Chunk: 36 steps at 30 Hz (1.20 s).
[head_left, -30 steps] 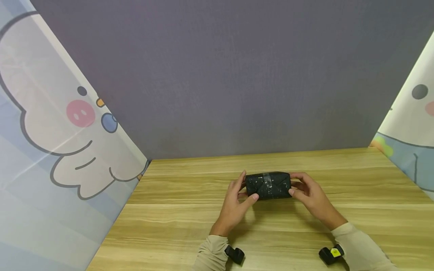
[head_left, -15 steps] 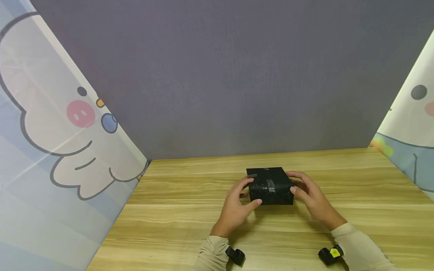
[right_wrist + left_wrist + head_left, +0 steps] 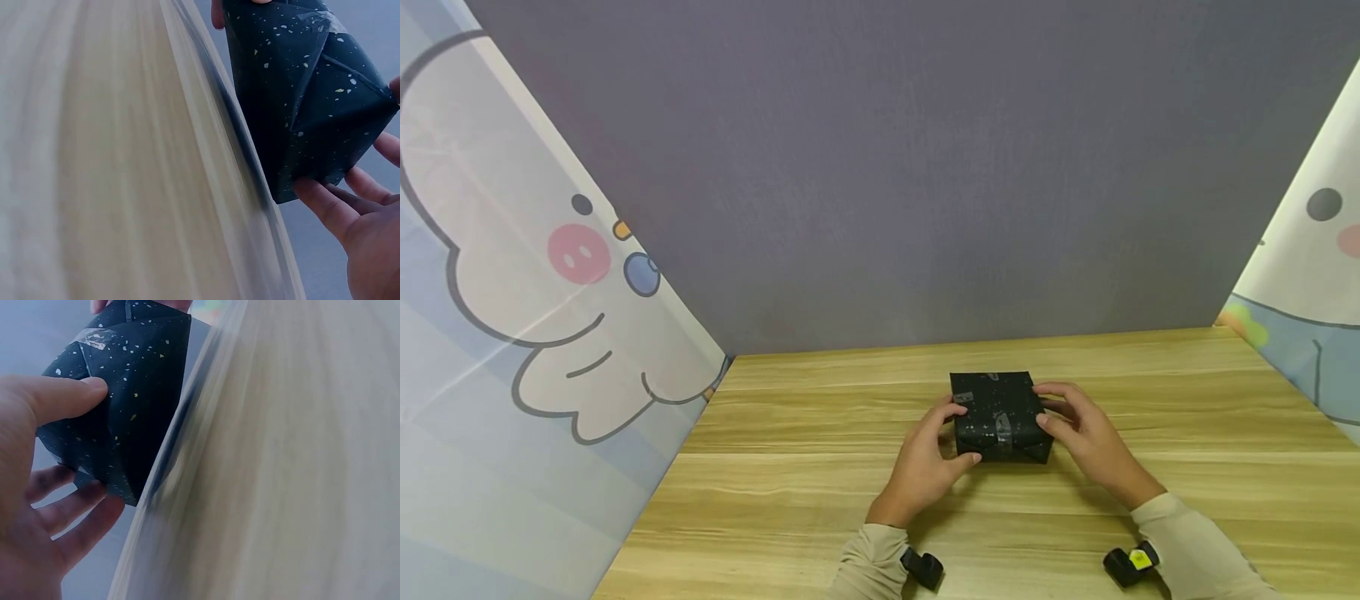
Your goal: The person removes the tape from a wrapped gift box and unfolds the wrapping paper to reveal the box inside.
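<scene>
A box wrapped in black paper with pale specks is held between both hands, its top face visible and its front side towards me. My left hand grips the left side, thumb at the lower front and a fingertip over the top edge. On the right side, my right hand holds it with the thumb near the front top corner and fingers behind. Clear tape crosses folded paper in the left wrist view. The right wrist view shows the wrapped box's folded end with fingers against it, close over the table.
The wooden table spreads around the hands, and a grey panel stands along its back edge. Cartoon-printed curtains flank it left and right. Black straps with small devices sit on both wrists.
The wrapped box has tipped from its taped, folded side facing up to its broad top showing, and come slightly nearer. My left fingers have shifted onto its top edge; the right hand barely moved.
</scene>
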### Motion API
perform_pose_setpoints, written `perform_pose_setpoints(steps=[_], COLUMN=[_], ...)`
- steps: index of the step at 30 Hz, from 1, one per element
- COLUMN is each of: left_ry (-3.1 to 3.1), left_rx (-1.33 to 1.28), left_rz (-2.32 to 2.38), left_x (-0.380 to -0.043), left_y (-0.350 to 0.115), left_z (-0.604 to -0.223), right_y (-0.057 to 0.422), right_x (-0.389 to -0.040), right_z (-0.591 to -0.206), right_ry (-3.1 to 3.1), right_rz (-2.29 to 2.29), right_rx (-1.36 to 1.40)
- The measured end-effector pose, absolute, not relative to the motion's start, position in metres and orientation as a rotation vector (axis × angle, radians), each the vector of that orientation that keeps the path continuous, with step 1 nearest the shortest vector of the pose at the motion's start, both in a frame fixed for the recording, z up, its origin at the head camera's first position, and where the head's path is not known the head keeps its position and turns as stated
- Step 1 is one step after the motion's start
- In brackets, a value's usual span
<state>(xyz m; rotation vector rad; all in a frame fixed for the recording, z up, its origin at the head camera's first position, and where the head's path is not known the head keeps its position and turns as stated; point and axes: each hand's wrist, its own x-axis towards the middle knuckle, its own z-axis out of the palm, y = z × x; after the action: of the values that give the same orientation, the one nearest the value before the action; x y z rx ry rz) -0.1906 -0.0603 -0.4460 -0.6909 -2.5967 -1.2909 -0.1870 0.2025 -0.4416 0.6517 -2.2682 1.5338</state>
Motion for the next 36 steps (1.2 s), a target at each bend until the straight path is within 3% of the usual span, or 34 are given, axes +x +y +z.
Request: perform_pose_setpoints(steps=[18,36], left_ry=[-2.652,-2.573], left_rx=[-0.716,-0.717], left_rz=[-1.292,-1.650], left_x=[-0.1919,-0.1908], left_y=[-0.0612,-0.0596], left_z=[-0.4486,-0.4484], right_y=[0.2025,0.2021], right_x=[-0.1882,-0.1904], right_z=[-0.4446,-0.4454], right_ry=[-2.364,-2.427], right_rz=[1.509,1.378], right_rx=[0.582,0.532])
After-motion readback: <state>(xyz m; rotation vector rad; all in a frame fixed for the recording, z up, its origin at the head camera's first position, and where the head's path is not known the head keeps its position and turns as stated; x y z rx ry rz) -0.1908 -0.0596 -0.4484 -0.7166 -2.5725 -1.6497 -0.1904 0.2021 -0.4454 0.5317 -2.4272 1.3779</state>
